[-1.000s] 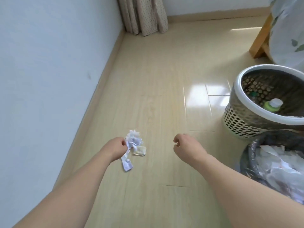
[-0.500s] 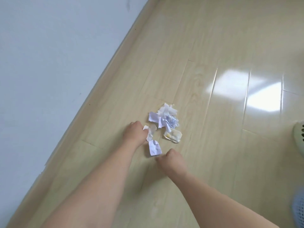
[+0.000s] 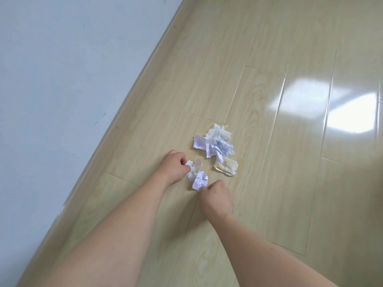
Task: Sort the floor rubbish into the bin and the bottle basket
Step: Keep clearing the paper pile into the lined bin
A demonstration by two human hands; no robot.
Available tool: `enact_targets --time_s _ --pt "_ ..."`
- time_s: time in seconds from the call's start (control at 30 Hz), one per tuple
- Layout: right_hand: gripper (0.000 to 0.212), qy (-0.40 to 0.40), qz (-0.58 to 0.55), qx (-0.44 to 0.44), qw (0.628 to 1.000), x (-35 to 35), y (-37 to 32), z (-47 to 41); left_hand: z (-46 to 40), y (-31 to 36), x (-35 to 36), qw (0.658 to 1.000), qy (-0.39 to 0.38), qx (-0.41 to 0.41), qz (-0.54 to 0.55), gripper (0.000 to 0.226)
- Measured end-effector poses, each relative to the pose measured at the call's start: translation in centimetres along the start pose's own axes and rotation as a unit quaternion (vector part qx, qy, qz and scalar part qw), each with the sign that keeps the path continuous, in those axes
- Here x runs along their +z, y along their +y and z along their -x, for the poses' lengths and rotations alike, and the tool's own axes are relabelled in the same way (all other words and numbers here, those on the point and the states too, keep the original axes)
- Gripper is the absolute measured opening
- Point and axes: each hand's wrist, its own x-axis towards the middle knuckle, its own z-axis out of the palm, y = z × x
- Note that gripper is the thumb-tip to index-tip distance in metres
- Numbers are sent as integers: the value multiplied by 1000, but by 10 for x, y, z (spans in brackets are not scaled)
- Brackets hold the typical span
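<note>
Rubbish lies heaped on the floor by the wall. Left hand pinches a clear wrapper scrap; right hand nips the crumpled paper ball, apparently gathering several bits for one trip.

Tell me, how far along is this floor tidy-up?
Nothing looks finished from this view: neither bin nor basket is in sight. In hand: the left hand pinches a small white scrap, and the right hand grips a crumpled paper ball. Left on the floor: a pile of torn paper and printed wrapper and a clear packet.
</note>
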Motion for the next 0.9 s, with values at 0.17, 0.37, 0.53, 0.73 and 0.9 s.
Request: enact_targets --time_s 0.17,0.37,0.53,0.73,0.9 --pt "24 11 23 -13 1000 1 3 -4 0 -4 0 1000 3 2 16 23" --pt "16 -5 87 -69 994 5 -2 -8 -2 -5 -1 1000 4 4 20 24" --pt "23 -72 38 -80 993 -45 17 4 10 13 -10 999 -6 -40 -9 22" --pt "27 -21 76 -100 992 -210 64 42 71 124 -1 989 -136 -44 -28 15" --pt "18 134 72 -61 986 -346 138 101 152 287 43 962 -237 115 -65 9"
